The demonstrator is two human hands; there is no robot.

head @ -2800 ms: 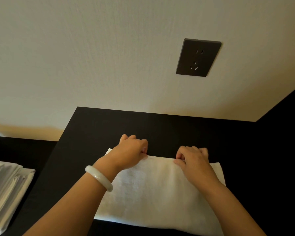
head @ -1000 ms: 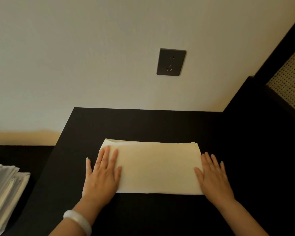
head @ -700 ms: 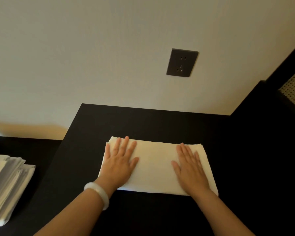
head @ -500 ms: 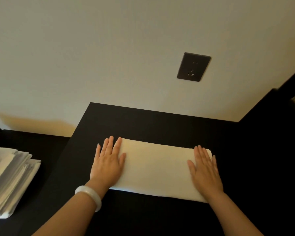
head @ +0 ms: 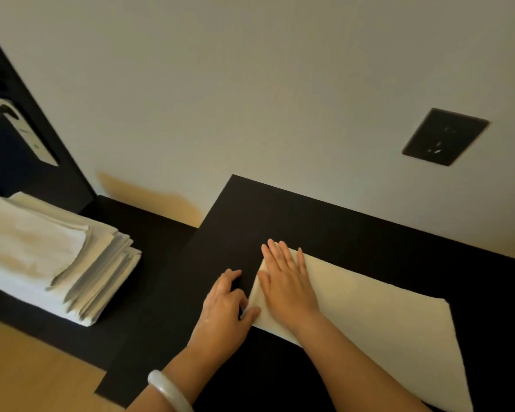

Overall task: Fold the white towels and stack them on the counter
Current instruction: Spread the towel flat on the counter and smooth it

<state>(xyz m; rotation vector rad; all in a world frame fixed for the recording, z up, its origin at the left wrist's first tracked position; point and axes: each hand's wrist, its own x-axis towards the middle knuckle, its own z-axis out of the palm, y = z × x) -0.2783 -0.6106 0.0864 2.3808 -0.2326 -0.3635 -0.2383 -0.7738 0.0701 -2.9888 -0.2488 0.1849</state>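
Note:
A folded white towel [head: 384,322] lies flat on the black counter [head: 324,227], its long side running left to right. My right hand [head: 286,283] presses flat on the towel's left end with straight fingers. My left hand [head: 225,307] rests on the counter just beside that left edge, fingers loosely bent on the dark surface. Its thumb touches the towel's near-left corner. A pale bracelet [head: 170,391] sits on the left wrist. A stack of several folded white towels [head: 51,260] stands on the lower black surface to the left.
A dark wall socket [head: 445,136] is on the cream wall behind the counter. A dark door with a metal handle plate [head: 27,132] is at the far left. Wooden floor [head: 27,367] shows at the lower left, below the counter's left edge.
My right hand has crossed from the towel's right end to its left end. My left hand has slid off the towel onto the counter. The view has swung left, showing the stack.

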